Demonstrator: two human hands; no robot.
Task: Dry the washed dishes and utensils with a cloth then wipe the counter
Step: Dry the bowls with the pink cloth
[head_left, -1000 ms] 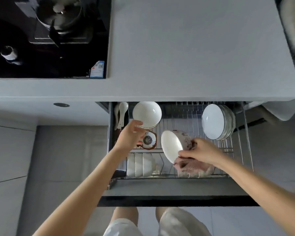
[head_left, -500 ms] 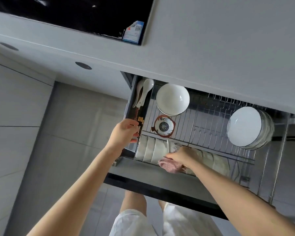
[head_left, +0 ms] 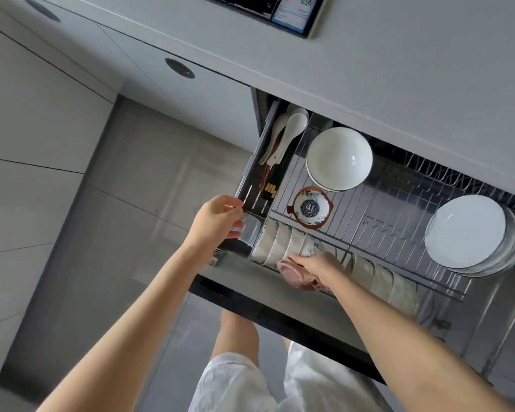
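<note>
A pull-out wire dish rack [head_left: 369, 209] hangs open under the grey counter [head_left: 399, 69]. My right hand [head_left: 318, 266] grips a pink cloth [head_left: 295, 276], and its fingertips touch a small white dish with a cartoon print [head_left: 311, 249]. That dish stands at the end of a front row of white bowls [head_left: 275, 245]. My left hand [head_left: 217, 221] curls over the drawer's left wall [head_left: 252, 173], beside the utensil tray. White spoons [head_left: 289, 132] and dark chopsticks [head_left: 269, 185] lie in that tray.
In the rack sit a large white bowl [head_left: 339, 159], a small blue-patterned bowl [head_left: 309, 208], upright white plates [head_left: 467, 230] at the right and another row of dishes [head_left: 381, 278]. The dark drawer front [head_left: 280, 316] juts toward my legs. Grey cabinet fronts stand at the left.
My right hand lowered the white dish into the front row, cloth still in hand. My left hand left the large bowl for the drawer's left wall. The view swung down and closer.
</note>
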